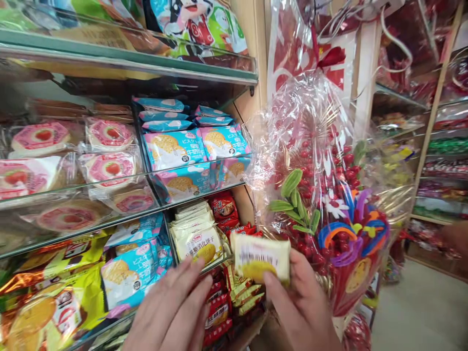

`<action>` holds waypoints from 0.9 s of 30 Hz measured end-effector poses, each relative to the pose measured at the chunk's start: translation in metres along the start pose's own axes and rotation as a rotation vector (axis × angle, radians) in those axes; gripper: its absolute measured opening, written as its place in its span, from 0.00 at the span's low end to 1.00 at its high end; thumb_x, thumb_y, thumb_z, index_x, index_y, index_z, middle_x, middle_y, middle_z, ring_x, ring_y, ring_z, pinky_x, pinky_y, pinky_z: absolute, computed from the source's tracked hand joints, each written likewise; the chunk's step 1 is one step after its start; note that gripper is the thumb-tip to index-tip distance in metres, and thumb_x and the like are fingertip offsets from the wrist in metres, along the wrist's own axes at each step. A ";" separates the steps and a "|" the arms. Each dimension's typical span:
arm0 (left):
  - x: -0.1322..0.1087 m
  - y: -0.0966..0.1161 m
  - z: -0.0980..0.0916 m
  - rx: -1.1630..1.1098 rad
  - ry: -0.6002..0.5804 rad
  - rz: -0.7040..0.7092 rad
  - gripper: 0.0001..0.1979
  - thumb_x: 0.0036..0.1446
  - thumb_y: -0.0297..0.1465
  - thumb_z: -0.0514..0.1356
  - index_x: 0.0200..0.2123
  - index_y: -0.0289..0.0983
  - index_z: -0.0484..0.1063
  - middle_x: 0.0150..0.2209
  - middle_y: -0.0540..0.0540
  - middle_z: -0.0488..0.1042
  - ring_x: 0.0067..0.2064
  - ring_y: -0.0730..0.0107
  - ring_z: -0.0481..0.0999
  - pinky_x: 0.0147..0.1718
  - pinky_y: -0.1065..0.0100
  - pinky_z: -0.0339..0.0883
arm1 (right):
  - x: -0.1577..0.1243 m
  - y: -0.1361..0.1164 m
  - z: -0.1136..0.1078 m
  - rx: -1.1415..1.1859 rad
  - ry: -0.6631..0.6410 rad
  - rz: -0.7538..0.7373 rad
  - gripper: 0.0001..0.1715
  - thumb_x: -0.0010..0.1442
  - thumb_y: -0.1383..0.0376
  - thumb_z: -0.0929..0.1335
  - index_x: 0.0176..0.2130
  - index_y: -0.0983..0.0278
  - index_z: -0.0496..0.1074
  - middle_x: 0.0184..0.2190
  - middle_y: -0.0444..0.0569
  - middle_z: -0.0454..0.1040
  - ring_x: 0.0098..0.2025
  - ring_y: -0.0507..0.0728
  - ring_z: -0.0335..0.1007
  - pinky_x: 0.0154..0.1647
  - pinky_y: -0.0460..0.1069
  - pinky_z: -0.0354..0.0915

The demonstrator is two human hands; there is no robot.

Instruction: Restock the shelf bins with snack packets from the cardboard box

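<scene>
Between the thumb and fingers of my right hand (305, 304) is a small cream biscuit packet (261, 256) with dark print and a yellow biscuit picture, slightly blurred. My left hand (171, 309) has its fingers stretched out, holding nothing. Its fingertips overlap the lower edge of a row of matching cream biscuit packets (195, 234) in a shelf compartment; whether they touch is unclear. Beside that row, in the same compartment, are red snack packets (224, 209). Below, more red packets (218, 312) and gold-yellow packets (243, 292) show between my hands.
Blue biscuit packets (179, 148) and pink-labelled round cakes (109, 131) fill the shelf above, behind a clear front lip. To the right stands a cellophane-wrapped bouquet (310, 146) with red berries. Stocked shelves (444, 161) line the far right, beside grey floor (413, 302).
</scene>
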State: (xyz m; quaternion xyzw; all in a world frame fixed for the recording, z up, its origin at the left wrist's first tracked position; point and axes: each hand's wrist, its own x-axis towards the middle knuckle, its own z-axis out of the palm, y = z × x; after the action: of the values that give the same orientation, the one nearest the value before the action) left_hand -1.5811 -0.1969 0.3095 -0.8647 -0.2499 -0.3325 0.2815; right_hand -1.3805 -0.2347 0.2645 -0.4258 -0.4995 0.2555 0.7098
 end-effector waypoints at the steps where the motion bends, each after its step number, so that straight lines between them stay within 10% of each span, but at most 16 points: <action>1: 0.006 -0.006 0.002 0.110 -0.037 0.054 0.27 0.52 0.27 0.56 0.57 0.38 0.59 0.60 0.44 0.60 0.60 0.57 0.57 0.61 0.61 0.40 | 0.009 -0.001 0.010 0.128 0.004 0.028 0.25 0.56 0.59 0.66 0.52 0.60 0.59 0.49 0.55 0.69 0.48 0.59 0.68 0.48 0.53 0.68; 7: 0.026 -0.016 0.026 0.415 -0.267 0.010 0.29 0.58 0.37 0.50 0.59 0.28 0.54 0.63 0.36 0.50 0.63 0.48 0.48 0.59 0.43 0.31 | 0.054 -0.012 0.064 0.640 0.041 0.223 0.21 0.50 0.65 0.69 0.45 0.64 0.63 0.44 0.52 0.73 0.45 0.58 0.71 0.45 0.54 0.69; 17: 0.022 -0.015 0.030 0.318 -0.357 -0.077 0.31 0.59 0.43 0.46 0.60 0.31 0.50 0.64 0.37 0.46 0.64 0.50 0.44 0.59 0.43 0.38 | 0.126 0.005 0.085 0.564 0.281 0.349 0.24 0.47 0.70 0.69 0.44 0.61 0.59 0.29 0.42 0.73 0.25 0.48 0.69 0.23 0.42 0.63; 21: 0.023 -0.015 0.028 0.308 -0.377 -0.066 0.32 0.59 0.44 0.47 0.60 0.30 0.51 0.64 0.36 0.47 0.64 0.48 0.43 0.59 0.42 0.40 | 0.169 0.006 0.114 0.480 0.107 0.269 0.10 0.46 0.69 0.69 0.32 0.66 0.66 0.28 0.45 0.73 0.26 0.50 0.69 0.26 0.45 0.66; 27: 0.023 -0.014 0.030 0.309 -0.385 -0.069 0.32 0.59 0.43 0.48 0.61 0.29 0.48 0.64 0.35 0.44 0.64 0.48 0.42 0.59 0.43 0.40 | 0.205 0.013 0.130 0.051 -0.190 -0.015 0.22 0.42 0.61 0.73 0.38 0.67 0.69 0.39 0.50 0.75 0.42 0.57 0.70 0.46 0.55 0.65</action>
State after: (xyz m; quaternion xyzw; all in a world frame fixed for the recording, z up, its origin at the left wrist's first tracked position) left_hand -1.5618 -0.1621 0.3120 -0.8497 -0.3764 -0.1289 0.3460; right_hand -1.4238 -0.0210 0.3723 -0.3777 -0.5611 0.3023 0.6716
